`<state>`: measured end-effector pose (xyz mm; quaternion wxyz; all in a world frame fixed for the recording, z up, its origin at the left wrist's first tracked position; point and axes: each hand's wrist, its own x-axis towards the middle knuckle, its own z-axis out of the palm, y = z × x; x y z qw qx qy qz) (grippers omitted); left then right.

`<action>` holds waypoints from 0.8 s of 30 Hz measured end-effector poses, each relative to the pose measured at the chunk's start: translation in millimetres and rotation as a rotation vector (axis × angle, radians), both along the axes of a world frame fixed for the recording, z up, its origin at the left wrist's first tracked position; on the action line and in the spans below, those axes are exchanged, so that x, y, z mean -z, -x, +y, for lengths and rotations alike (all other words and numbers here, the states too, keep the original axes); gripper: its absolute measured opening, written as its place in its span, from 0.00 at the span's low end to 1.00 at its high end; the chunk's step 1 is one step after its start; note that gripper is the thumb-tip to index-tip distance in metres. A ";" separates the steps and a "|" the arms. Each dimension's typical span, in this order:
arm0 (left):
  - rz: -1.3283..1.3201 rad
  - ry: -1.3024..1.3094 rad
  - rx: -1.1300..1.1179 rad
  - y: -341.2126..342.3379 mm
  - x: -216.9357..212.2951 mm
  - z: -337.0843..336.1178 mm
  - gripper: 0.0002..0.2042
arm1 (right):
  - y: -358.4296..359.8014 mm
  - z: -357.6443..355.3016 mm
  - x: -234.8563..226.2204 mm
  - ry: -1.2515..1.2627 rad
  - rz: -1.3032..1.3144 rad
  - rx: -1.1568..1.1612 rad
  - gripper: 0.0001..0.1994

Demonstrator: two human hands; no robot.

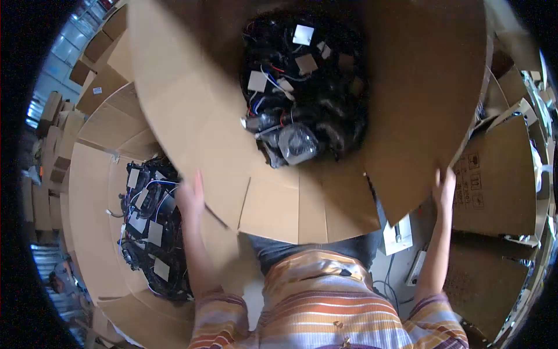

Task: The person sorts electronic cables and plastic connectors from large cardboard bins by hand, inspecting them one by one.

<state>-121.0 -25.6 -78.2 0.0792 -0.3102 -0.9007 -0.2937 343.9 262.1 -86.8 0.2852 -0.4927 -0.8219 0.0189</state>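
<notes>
The open cardboard carton (418,116), upper centre of the frame, holds black wired assemblies (311,96). Left hand (190,198) and right hand (444,189), well apart, grip its opposite edges. The step seems to be handling it; shifting it calls for an even hold.

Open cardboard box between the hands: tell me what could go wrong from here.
The cardboard box gapes open, so the black parts inside might spill if it tips. With the left hand and right hand at its side edges, the cardboard could bend or tear under load. The dark cable lying below, toward the right, might catch a foot.
</notes>
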 end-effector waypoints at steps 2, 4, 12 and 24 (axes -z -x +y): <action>-0.165 0.091 -0.042 -17.6 18.7 -28.6 0.19 | -29.7 -39.1 47.7 0.364 0.145 0.214 0.12; -0.162 0.127 -0.098 -8.5 15.5 -20.4 0.20 | -29.5 -39.2 49.7 0.139 0.165 0.092 0.10; 0.013 0.731 -0.020 -25.0 -53.7 9.8 0.16 | 2.5 -22.3 0.4 0.510 0.239 0.118 0.12; 0.694 0.656 1.091 25.8 58.9 238.1 0.16 | -15.5 -122.6 -26.2 1.210 0.516 0.140 0.06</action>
